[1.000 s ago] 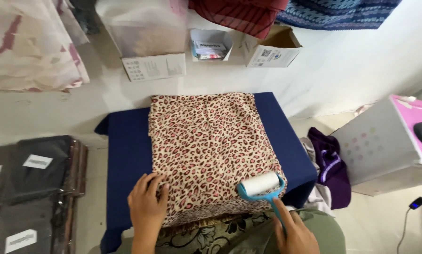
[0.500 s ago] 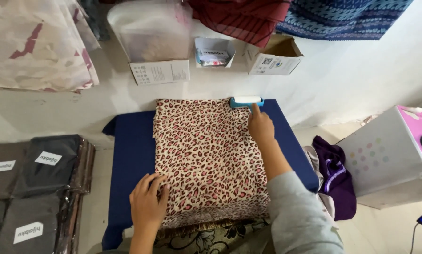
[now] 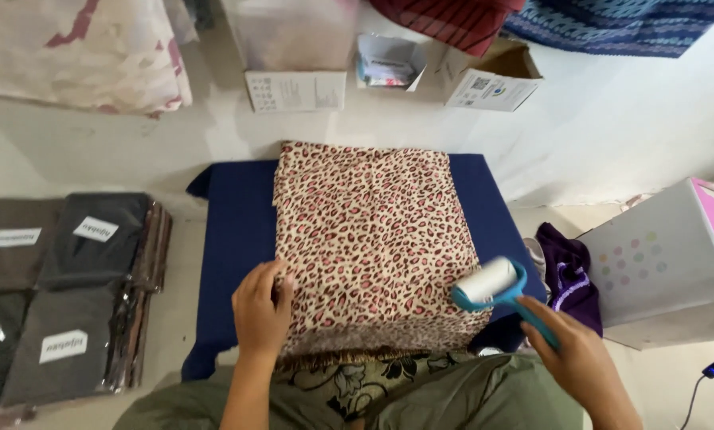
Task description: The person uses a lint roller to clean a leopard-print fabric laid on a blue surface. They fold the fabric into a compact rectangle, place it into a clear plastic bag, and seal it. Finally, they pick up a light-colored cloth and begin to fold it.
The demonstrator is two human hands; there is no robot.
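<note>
Hands at the near edge of a low table (image 3: 229, 239) draped in navy cloth. The left hand (image 3: 263, 309) lies palm down, fingers spread and open, pressing the near left corner of a folded leopard-print fabric (image 3: 369, 239) flat; it grips nothing. The right hand (image 3: 581, 360) is closed around the blue handle of a lint roller (image 3: 492, 285), whose white drum rests on the fabric at its near right corner, close to the table's right edge. The person's olive sleeves and a dark floral garment (image 3: 349, 381) fill the space just below the table's near edge.

The fabric lies as a neat rectangle down the middle of the table, reaching from the near edge almost to the far edge, with navy showing on both sides. It appears thin, soft and light, likely to slide or wrinkle under a rolling stroke unless pinned; a flat palm near one corner suits it better than a pinch. The roller looks light and rigid, and the handle is its natural hold.

To the left of the table, on the floor, lie stacked dark garments in clear bags (image 3: 62, 295). To the right stand a purple cloth (image 3: 568, 271) and a white box with a pink top (image 3: 667, 259). Beyond the far edge, against the wall, sit small cardboard boxes (image 3: 492, 80) and a clear plastic bin (image 3: 293, 40).
</note>
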